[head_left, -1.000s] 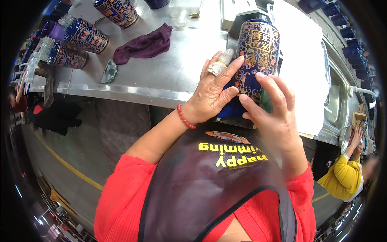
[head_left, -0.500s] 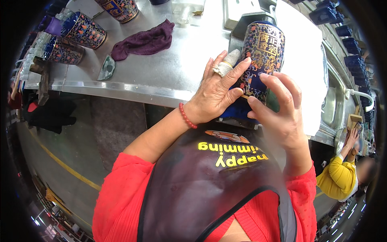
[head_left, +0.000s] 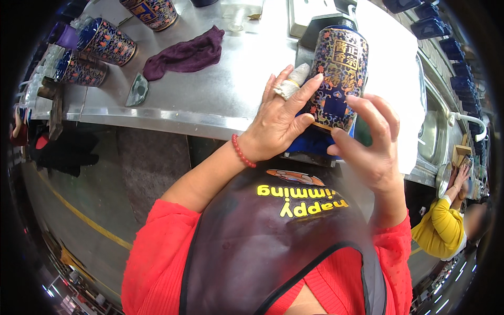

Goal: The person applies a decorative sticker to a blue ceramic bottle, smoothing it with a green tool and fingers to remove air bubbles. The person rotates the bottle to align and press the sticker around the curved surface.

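A purple cloth [head_left: 186, 55] lies on the metal table [head_left: 210, 94]. The left hand [head_left: 278, 115], loosely spread, rests against the patterned bottle [head_left: 340, 71] near the table's front edge; at the bottle's lower right, the right hand [head_left: 374, 139] curves, thumb and forefinger apart.

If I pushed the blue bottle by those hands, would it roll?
The bottle might roll if free, because its sides look rounded. But the left hand touches its side, which would probably steady it.
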Motion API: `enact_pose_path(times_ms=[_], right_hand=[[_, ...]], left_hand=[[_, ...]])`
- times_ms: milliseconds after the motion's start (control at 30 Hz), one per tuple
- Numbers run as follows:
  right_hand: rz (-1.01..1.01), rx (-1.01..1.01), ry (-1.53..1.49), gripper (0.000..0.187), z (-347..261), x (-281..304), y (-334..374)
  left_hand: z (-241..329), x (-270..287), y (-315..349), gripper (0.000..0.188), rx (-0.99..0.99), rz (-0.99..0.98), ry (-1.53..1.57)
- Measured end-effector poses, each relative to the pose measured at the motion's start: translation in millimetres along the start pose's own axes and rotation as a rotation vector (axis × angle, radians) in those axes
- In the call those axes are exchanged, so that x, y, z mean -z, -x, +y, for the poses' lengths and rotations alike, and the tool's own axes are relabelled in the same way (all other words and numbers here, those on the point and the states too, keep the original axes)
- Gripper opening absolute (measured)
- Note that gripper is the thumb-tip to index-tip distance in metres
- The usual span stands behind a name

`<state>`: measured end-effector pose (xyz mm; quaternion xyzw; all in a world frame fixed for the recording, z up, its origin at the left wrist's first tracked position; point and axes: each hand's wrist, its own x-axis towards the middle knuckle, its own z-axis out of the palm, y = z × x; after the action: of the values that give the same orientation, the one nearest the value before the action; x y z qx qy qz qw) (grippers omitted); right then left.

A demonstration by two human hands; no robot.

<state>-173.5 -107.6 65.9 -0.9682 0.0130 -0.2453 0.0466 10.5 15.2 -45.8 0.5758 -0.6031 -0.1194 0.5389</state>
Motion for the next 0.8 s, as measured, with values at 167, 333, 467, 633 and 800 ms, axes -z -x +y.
enact_pose_path(times_ms=[167,333,467,633,800], right_hand=[[0.096,-0.153,0.088,0.035,8,2,28],[0.167,-0.328,0.000,0.041,0,-22,55],[0.170,-0.330,-0.084,0.047,-14,-35,63],[0.129,-0.330,-0.078,0.048,-13,-33,64],[0.134,-0.318,-0.079,0.048,-9,-32,71]], left_hand=[[23,7,12,0.055,-0.178,-0.019,-0.377],[30,-3,-3,0.089,-0.105,-0.025,-0.419],[25,-7,-15,0.086,-0.190,0.043,-0.340],[24,-7,-8,0.076,-0.175,0.023,-0.383],[24,-2,0,0.062,-0.226,0.047,-0.436]])
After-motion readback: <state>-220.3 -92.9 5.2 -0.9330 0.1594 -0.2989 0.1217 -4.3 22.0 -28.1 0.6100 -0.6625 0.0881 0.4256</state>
